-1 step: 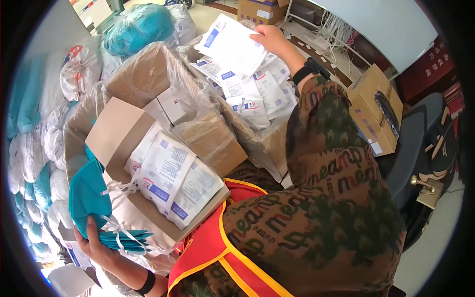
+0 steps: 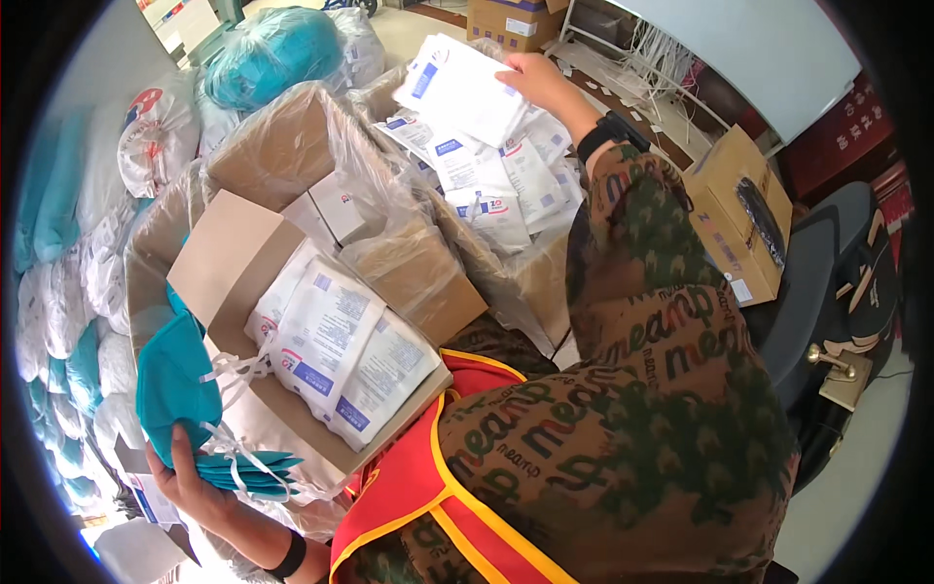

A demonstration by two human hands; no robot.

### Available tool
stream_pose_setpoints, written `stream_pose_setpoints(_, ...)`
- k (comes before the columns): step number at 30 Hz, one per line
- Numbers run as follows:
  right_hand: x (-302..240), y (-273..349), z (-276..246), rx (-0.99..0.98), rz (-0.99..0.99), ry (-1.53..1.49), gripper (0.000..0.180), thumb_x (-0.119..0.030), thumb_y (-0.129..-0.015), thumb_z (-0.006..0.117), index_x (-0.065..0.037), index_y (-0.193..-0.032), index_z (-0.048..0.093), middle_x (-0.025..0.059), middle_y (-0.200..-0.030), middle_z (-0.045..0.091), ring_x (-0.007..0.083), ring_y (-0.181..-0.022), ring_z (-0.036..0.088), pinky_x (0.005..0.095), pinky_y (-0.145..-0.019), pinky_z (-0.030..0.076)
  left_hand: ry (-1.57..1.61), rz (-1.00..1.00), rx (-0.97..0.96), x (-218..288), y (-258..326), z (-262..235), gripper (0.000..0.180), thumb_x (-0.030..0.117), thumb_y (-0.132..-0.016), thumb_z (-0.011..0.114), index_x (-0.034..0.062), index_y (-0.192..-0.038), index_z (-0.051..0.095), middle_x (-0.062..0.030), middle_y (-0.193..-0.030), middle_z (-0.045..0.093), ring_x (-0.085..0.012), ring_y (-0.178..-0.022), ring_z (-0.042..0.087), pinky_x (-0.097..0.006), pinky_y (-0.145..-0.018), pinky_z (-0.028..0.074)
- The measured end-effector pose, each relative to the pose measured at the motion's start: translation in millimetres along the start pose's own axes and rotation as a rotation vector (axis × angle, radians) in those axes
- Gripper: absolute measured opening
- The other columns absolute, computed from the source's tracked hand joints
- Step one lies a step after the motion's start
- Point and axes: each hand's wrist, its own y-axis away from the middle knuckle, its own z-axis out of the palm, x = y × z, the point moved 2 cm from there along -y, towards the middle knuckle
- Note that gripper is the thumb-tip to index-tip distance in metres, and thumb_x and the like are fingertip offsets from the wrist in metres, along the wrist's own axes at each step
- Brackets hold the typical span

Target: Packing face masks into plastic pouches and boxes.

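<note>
My left hand [image 2: 199, 487] is closed on a bunch of teal face masks [image 2: 180, 384] with white straps, at the lower left. Some masks stand up above the fingers; several others lie flat in a stack beside them. Next to that hand an open brown box [image 2: 233, 258] is tilted against my front, filled with flat white printed packets [image 2: 336, 355]. Up at the far middle, my right hand [image 2: 547, 86] pinches the edge of some white packets [image 2: 462, 92], overlapping one another. They are held over a large plastic-lined carton [image 2: 530, 282] with many loose white packets [image 2: 506, 185] in it.
Another plastic-lined carton [image 2: 277, 146] stands left of it, with smaller boxes [image 2: 341, 209] inside. Bags of teal and white goods [image 2: 282, 58] are piled along the left. To the right are a brown carton [image 2: 735, 224] and a dark chair [image 2: 817, 282].
My right hand and its packets have shifted slightly right and down over the carton. The left hand and its masks look unmoved.
</note>
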Motion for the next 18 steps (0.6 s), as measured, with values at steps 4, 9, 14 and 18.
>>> stream_pose_setpoints(4,6,10,3,0.078,-0.084,0.242,0.042,-0.032,-0.088,0.066,-0.003,-0.117,0.062,0.02,-0.113,0.066,0.0346,-0.106,0.062,0.0428,-0.089,0.048,-0.103,0.069,-0.062,-2,6,37,0.025,0.01,-0.085,0.072,-0.0022,-0.106,0.064,-0.0022,-0.092,0.062,-0.0095,-0.077,0.053,-0.023,-0.069,0.042)
stream_pose_setpoints(9,-176,27,28,-0.152,-0.37,-0.27,0.023,-0.026,-0.09,0.063,-0.004,-0.097,0.067,0.0142,-0.085,0.069,0.0306,-0.083,0.065,0.0369,-0.073,0.05,-0.239,0.112,-0.112,9,28,62,0.019,0.008,-0.081,0.073,0.0006,-0.096,0.066,0.0024,-0.079,0.058,-0.0069,-0.07,0.049,-0.022,-0.063,0.039)
stream_pose_setpoints(14,-315,128,18,-0.094,-0.974,-0.469,0.025,-0.008,-0.079,0.075,-0.003,-0.1,0.064,0.0116,-0.088,0.059,0.0321,-0.082,0.061,0.0385,-0.07,0.049,-0.158,0.074,-0.266,14,31,86,0.017,0.007,-0.079,0.076,0.0026,-0.092,0.066,0.002,-0.075,0.062,-0.0055,-0.066,0.055,-0.022,-0.06,0.044)
stream_pose_setpoints(18,-350,158,47,-0.157,-0.98,-0.327,0.044,-0.007,-0.075,0.079,-0.004,-0.115,0.061,0.0146,-0.105,0.061,0.0315,-0.094,0.06,0.0366,-0.082,0.05,0.052,-0.025,-0.281,7,38,84,0.02,0.008,-0.077,0.079,0.0012,-0.091,0.066,0.0,-0.078,0.063,-0.0053,-0.07,0.056,-0.022,-0.062,0.046)
